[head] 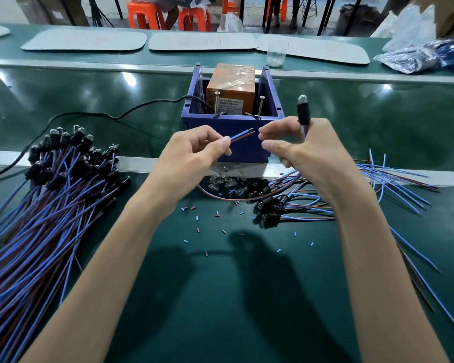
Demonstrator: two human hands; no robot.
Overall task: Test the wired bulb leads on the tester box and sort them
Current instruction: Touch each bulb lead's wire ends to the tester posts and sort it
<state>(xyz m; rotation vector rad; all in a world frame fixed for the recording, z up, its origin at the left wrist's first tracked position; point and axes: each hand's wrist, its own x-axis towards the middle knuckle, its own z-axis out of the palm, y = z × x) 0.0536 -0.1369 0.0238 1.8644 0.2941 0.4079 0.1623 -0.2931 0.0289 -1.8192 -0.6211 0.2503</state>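
The blue tester box [231, 127] stands mid-table with an orange block [231, 82] inside and two screws [216, 103] upright at its front rim. My left hand [197, 150] pinches the blue and brown lead ends [243, 134] of one bulb lead just in front of the box. My right hand [307, 153] holds the same lead's black socket with its clear bulb [302, 108] sticking up, its fingertips close to the bare wire tips.
A big heap of wired bulb leads [50, 184] lies at the left. A smaller pile of leads [294, 200] lies at the right. Loose clear bulbs [226, 182] and bits of cut insulation [197, 218] are scattered between. A black cable [89, 116] runs left from the box.
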